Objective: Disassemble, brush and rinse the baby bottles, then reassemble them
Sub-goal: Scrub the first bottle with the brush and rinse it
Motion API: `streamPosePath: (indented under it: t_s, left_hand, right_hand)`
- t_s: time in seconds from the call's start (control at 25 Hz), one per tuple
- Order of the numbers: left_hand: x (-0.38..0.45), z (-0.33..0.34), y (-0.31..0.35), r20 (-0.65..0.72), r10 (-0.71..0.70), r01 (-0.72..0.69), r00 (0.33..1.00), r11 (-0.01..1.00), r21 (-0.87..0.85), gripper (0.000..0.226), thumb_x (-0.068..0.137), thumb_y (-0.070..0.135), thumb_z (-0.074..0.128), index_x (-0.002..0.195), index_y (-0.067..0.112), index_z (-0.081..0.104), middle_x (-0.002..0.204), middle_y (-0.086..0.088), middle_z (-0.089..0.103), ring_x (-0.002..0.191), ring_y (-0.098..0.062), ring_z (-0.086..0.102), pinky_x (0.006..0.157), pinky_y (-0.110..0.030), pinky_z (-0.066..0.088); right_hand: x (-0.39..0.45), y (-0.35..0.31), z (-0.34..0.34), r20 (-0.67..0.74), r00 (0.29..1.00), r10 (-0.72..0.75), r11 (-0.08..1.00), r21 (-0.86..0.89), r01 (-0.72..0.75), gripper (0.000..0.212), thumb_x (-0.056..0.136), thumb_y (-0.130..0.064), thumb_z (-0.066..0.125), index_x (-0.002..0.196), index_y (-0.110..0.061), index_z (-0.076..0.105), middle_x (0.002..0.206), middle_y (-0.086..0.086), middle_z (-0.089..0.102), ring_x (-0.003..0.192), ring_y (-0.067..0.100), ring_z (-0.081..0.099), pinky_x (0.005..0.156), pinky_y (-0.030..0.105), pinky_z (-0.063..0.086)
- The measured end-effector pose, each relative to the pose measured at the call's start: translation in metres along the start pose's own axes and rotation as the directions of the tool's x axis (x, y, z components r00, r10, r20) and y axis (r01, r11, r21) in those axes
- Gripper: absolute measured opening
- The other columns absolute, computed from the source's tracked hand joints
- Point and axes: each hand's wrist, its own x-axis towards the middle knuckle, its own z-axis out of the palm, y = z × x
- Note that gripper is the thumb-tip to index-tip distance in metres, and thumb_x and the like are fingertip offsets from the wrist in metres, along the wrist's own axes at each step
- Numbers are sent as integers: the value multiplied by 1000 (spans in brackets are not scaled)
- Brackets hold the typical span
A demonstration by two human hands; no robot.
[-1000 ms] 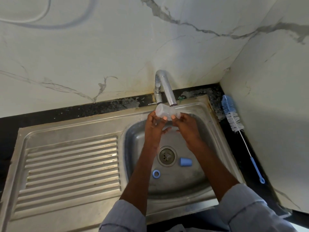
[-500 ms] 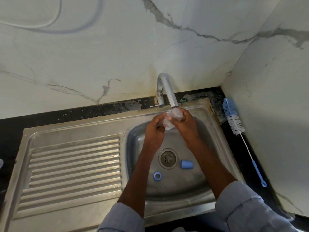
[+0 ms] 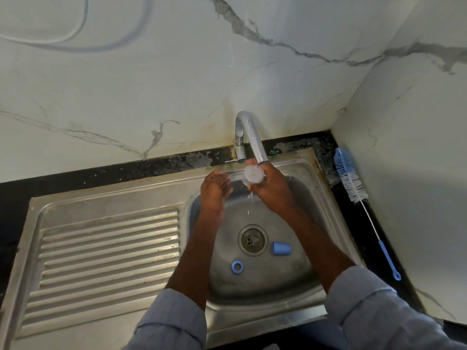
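Note:
My right hand (image 3: 271, 188) grips a clear baby bottle (image 3: 252, 175) under the spout of the chrome tap (image 3: 249, 137). The bottle's open mouth faces up, and water trickles off it into the sink basin (image 3: 298, 274). Just left of the bottle, my left hand (image 3: 214, 190) is free of it, fingers loosely curled and empty. On the basin floor lie a blue cap (image 3: 281, 248) right of the drain (image 3: 252, 239) and a blue ring (image 3: 237, 267) below the drain.
A blue-and-white bottle brush (image 3: 353, 185) lies on the black counter right of the sink, against the marble wall. A ribbed steel drainboard (image 3: 106, 263) stretches to the left. Marble walls close the back and right sides.
Both hands held the bottle before. My left hand has let go and drawn left, while my right hand has turned the bottle mouth-up beneath the spout.

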Motion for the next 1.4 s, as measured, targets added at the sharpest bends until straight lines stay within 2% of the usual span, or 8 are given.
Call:
streamPosePath:
  t_s: [0.12, 0.28, 0.52, 0.64, 0.76, 0.92, 1.12, 1.4]
  left_hand:
    - [6, 10, 15, 75, -132, 145, 988, 963, -226, 23, 104, 34, 58, 108, 11, 59, 99, -11, 68, 95, -24, 64, 106, -43, 48]
    - [9, 13, 29, 121, -89, 118, 989, 960, -255, 40, 102, 43, 58, 120, 8, 56, 97, -10, 67, 95, -24, 67, 96, -39, 54]
    - [4, 22, 35, 175, 97, -120, 980, 985, 126, 37, 102, 49, 50, 123, 23, 65, 115, 1, 76, 117, -16, 65, 97, -40, 44]
    - [-3, 41, 44, 276, 124, -225, 953, 899, 377, 23, 91, 50, 57, 104, 36, 69, 117, 7, 73, 115, -11, 62, 102, -41, 45]
    - [-7, 36, 46, 278, 121, -230, 953, 884, 407, 28, 97, 45, 58, 121, 31, 67, 126, 4, 69, 120, -13, 61, 108, -45, 45]
    - [-32, 11, 19, 156, 176, -221, 972, 910, 351, 36, 106, 45, 50, 127, 19, 63, 124, -3, 71, 118, -20, 63, 100, -43, 51]
    - [-72, -22, -27, -1, 211, -199, 977, 921, 337, 26, 107, 34, 49, 123, 22, 65, 119, -2, 73, 115, -20, 66, 93, -38, 52]
    - [-105, -80, -53, -109, 353, -251, 929, 819, 516, 16, 101, 28, 64, 103, 19, 76, 104, -4, 76, 103, -25, 69, 98, -46, 55]
  right_hand:
    - [-4, 8, -1, 49, 998, -43, 990, 135, 36, 56, 88, -3, 76, 140, -12, 55, 131, 8, 65, 121, 20, 63, 101, 34, 55]
    - [-6, 3, 0, 2, 967, 257, 785, 583, -210, 42, 103, -17, 59, 145, -13, 53, 135, 17, 63, 119, 31, 64, 91, 42, 57]
    - [-13, 0, -15, 30, 999, 17, 1000, -4, -16, 56, 86, -13, 81, 137, -14, 59, 129, 3, 65, 117, 20, 63, 96, 29, 54]
    - [-32, -3, -22, -18, 996, -91, 988, -127, 88, 64, 83, -12, 83, 142, -16, 57, 137, -1, 62, 124, 15, 58, 107, 37, 51]
    - [-53, -7, -27, -110, 963, -247, 944, -251, 214, 62, 83, -23, 83, 139, -18, 57, 136, -2, 59, 121, 16, 56, 101, 44, 52]
    - [-73, -18, -39, -315, 833, -454, 864, -382, 327, 59, 86, -47, 79, 136, -27, 55, 131, -9, 54, 117, 12, 51, 96, 21, 45]
    - [-106, -3, -34, -238, 900, -366, 880, -404, 250, 61, 86, -30, 82, 140, -24, 56, 133, -2, 53, 119, 18, 52, 100, 42, 50]
    - [-116, 2, -27, -181, 929, -324, 880, -417, 226, 59, 86, -40, 79, 138, -25, 55, 135, -2, 55, 124, 20, 50, 101, 32, 44]
